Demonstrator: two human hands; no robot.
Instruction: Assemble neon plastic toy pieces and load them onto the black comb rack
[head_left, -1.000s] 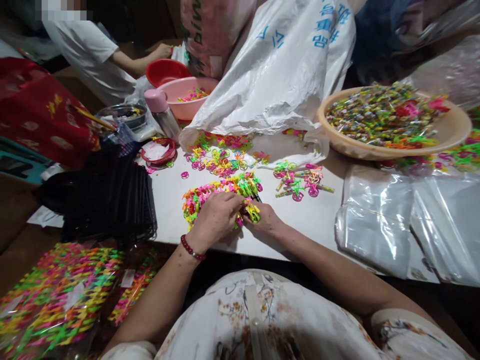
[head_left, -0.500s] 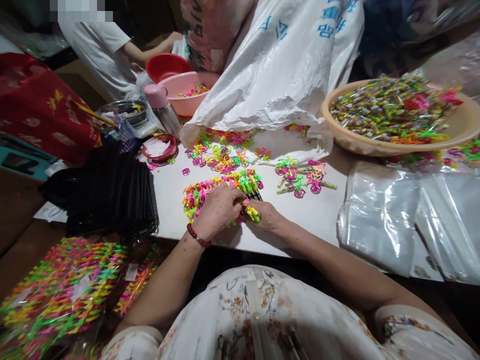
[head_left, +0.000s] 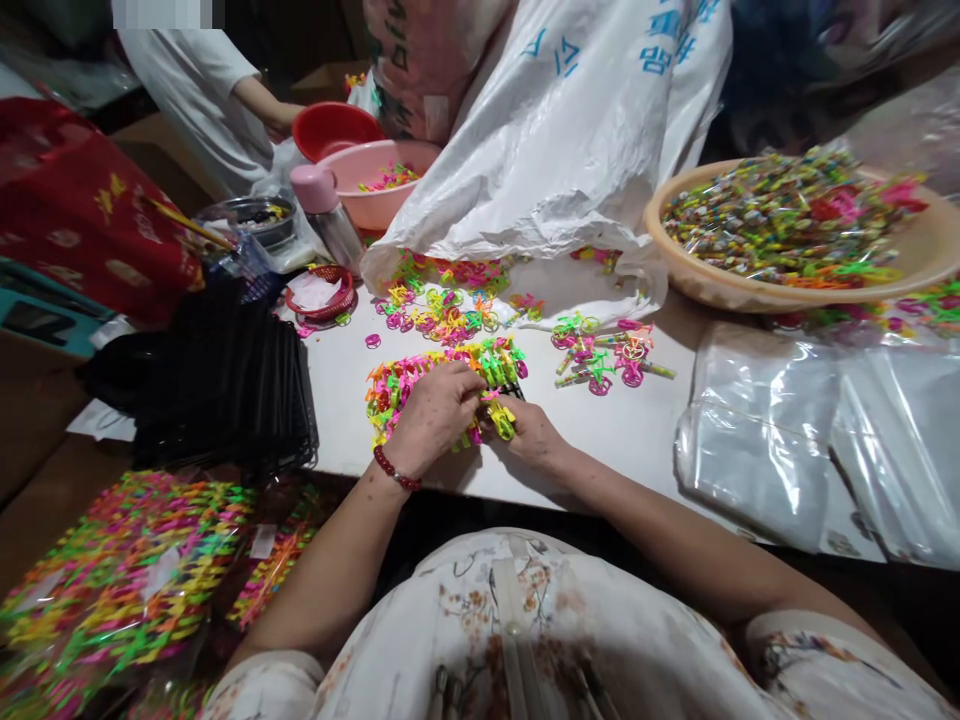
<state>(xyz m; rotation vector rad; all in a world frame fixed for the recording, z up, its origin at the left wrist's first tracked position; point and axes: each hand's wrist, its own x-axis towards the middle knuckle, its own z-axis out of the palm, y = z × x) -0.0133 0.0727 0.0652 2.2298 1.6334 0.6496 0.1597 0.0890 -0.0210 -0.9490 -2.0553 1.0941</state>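
Note:
A row of small neon plastic toy bicycles (head_left: 409,385) lies packed on a black rack on the white table (head_left: 645,440). My left hand (head_left: 429,418) rests on that row with its fingers curled over the pieces. My right hand (head_left: 529,430) pinches a yellow-green toy bicycle (head_left: 501,418) at the row's near right end, fingertips close to those of the left. Loose toy bicycles (head_left: 600,355) lie just beyond to the right, and more (head_left: 442,305) spill from a white plastic bag (head_left: 570,140).
A tan basin (head_left: 750,290) heaped with wrapped toys stands at the right, clear plastic bags (head_left: 795,440) below it. Black racks (head_left: 225,385) are stacked at the left, filled packs (head_left: 112,580) at the lower left. Another person (head_left: 217,90) sits by a red bowl (head_left: 334,125) and a pink basin (head_left: 375,210).
My hands stay on the row, the fingers shifting slightly around the yellow-green piece. The other person's arm has drawn back from the red bowl.

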